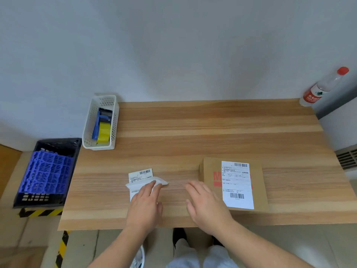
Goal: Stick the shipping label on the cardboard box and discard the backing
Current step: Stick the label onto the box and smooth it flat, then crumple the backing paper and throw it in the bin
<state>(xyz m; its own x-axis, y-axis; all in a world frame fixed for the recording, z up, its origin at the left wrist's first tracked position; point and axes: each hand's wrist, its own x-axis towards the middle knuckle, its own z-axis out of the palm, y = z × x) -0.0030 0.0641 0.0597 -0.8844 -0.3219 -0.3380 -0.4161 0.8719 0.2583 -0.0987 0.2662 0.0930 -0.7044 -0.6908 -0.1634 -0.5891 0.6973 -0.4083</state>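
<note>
A flat brown cardboard box (257, 182) with red print lies on the right of the wooden table (193, 132). A white shipping label (237, 183) with barcodes lies flat on its top. Left of centre, a second printed label sheet (140, 174) lies on the table with a crumpled white backing sheet (160, 180) across it. My left hand (144, 204) rests palm down on these papers, fingertips touching the backing; I cannot tell if it grips it. My right hand (205, 204) hovers flat with fingers apart, just left of the box, holding nothing.
A white perforated basket (90, 120) at the table's back left holds a blue tape dispenser (102, 128) with yellow tape. A black crate (58, 144) with blue plastic pieces sits on the floor to the left. A red-capped bottle (322, 88) stands at the back right corner.
</note>
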